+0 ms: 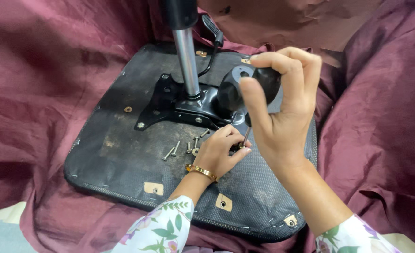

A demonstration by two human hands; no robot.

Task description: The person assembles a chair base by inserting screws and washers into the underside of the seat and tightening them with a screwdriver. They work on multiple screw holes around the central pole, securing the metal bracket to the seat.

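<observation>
- A maroon cloth (52, 70), creased and faintly shiny, covered everything around and beneath the work.
- On it lay the upturned chair seat (123, 154), a broad, rounded-square panel faced in scuffed black fabric with stitched edges and small tan patches around bolt holes.
- A black metal mounting plate (163, 100) sat at the seat's middle, with a smooth steel gas-lift column (187, 58) rising from it and a black lever (212, 30) behind.
- The right hand (280, 117) was curled firmly around the rounded black handle of a screwdriver (266, 82), held upright above the plate's near corner; its thin shaft ran down to the left hand's fingertips.
- The left hand (219, 152), wearing a gold bangle (201, 171), rested on the seat just below the plate, its fingers pinched together at the screwdriver tip; whatever they held was too small to make out.
- Loose screws (177, 149), short, silvery and threaded, lay scattered on the fabric just left of that hand.
</observation>
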